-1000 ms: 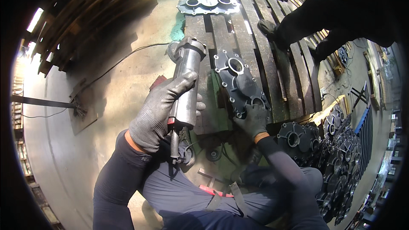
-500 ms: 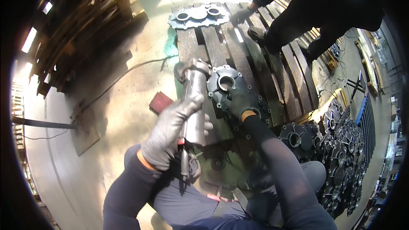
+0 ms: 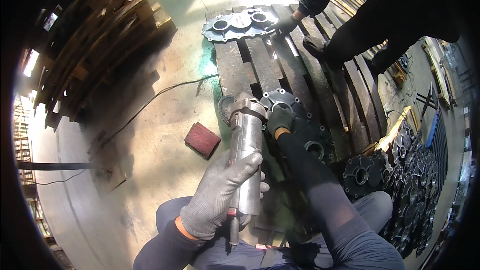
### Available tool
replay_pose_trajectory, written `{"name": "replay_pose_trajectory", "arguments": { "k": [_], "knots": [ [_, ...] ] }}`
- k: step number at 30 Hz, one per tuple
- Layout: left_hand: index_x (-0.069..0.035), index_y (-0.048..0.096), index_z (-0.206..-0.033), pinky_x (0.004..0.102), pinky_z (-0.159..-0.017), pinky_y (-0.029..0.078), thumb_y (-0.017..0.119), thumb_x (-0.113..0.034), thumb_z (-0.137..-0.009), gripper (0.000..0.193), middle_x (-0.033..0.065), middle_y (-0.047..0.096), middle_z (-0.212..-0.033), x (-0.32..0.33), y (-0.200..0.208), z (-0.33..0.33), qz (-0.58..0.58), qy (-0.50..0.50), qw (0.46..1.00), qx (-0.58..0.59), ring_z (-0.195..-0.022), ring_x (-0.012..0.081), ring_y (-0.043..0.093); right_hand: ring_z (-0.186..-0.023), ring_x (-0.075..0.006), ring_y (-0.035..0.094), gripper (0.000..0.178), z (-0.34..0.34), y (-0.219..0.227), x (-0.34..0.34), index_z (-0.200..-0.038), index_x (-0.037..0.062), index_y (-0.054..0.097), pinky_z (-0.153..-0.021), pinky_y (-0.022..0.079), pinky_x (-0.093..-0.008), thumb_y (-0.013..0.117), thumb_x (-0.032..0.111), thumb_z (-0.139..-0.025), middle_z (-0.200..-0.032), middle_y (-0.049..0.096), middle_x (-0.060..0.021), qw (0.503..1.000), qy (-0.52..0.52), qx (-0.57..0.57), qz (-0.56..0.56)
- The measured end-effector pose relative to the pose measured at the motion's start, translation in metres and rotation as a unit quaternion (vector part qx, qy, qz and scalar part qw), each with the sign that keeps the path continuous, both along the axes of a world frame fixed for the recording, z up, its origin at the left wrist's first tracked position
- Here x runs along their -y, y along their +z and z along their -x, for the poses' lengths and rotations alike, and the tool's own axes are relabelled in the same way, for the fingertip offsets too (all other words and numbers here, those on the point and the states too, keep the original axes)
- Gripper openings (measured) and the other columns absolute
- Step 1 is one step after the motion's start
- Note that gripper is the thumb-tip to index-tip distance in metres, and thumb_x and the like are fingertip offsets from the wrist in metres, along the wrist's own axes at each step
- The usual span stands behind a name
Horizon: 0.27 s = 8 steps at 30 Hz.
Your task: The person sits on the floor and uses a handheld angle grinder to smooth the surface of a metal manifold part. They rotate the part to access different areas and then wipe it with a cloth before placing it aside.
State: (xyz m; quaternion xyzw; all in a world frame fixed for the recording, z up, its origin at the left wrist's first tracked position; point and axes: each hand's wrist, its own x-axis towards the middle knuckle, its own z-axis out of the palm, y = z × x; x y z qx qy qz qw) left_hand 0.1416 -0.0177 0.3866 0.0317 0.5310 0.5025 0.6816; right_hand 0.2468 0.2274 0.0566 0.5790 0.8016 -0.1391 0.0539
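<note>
On the wooden pallet (image 3: 260, 70), at about one o'clock from the grinder head, lies the dark cast cover (image 3: 300, 125); right hand (image 3: 280, 120) presses flat on its upper edge; left hand (image 3: 220, 197) is clenched round the grinder (image 3: 245, 160) body — heavy, stiff, likely gritty; better gripped by rims.

Wooden pallet (image 3: 280, 70) on concrete floor (image 3: 165, 95). Far end of pallet: flat cover plate (image 3: 235, 25), another person's hand (image 3: 285, 24) at its right edge. Near end: cast housing cover (image 3: 300, 125). Left of pallet, on floor: sanding block (image 3: 202, 140), cable (image 3: 150, 102). Right of pallet: heap of housing covers (image 3: 405, 180).
</note>
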Motion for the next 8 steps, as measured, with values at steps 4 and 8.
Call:
{"name": "replay_pose_trajectory", "arguments": {
  "k": [4,8],
  "knots": [
    [0.0,0.044,-0.155,0.0411,-0.077,0.069,0.076,-0.036,-0.107,0.067,0.0181,0.068,-0.114,-0.004,-0.003,0.009,-0.005,-0.026,1.0,-0.009,-0.101,0.0296,0.079,-0.12,-0.0347,0.074,0.029,0.008,0.008,0.008,-0.12,0.0132,0.079,-0.108,0.048,-0.0509,0.071,0.032,-0.099,-0.12,0.081,-0.0131,1.0,0.014,0.003,-0.006],
    [0.0,0.047,-0.152,0.038,-0.077,0.068,0.078,-0.036,-0.106,0.066,0.0163,0.068,-0.113,-0.013,-0.004,0.011,-0.012,-0.044,0.999,-0.028,-0.099,0.0275,0.079,-0.123,-0.0338,0.073,0.039,0.021,0.012,0.026,-0.122,0.0123,0.08,-0.108,0.048,-0.0497,0.073,0.04,-0.096,-0.122,0.082,-0.0119,0.996,0.007,-0.017,0.084]
  ]
}}
